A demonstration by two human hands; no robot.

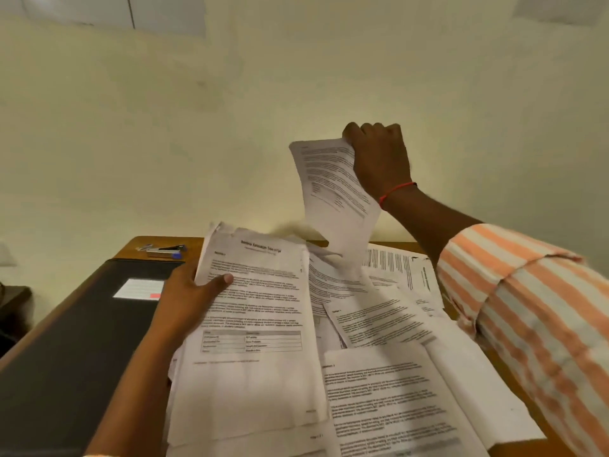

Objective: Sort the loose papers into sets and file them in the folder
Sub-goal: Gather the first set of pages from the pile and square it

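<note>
The right grip (379,159) pinches a white printed sheet (333,199) by its top corner, hanging long-ways down above the loose white papers (389,321); the left grip (188,298), nearer the closed black folder (75,341), clasps a printed stack (257,308).

The folder (72,351) is lying uncovered, reachable from above. A stapler (166,251) is sitting just beyond its far edge. Right of the folder, loose papers (379,324) are blanketing the desk (130,249), 1 sheet (333,192) hanging raised.
</note>
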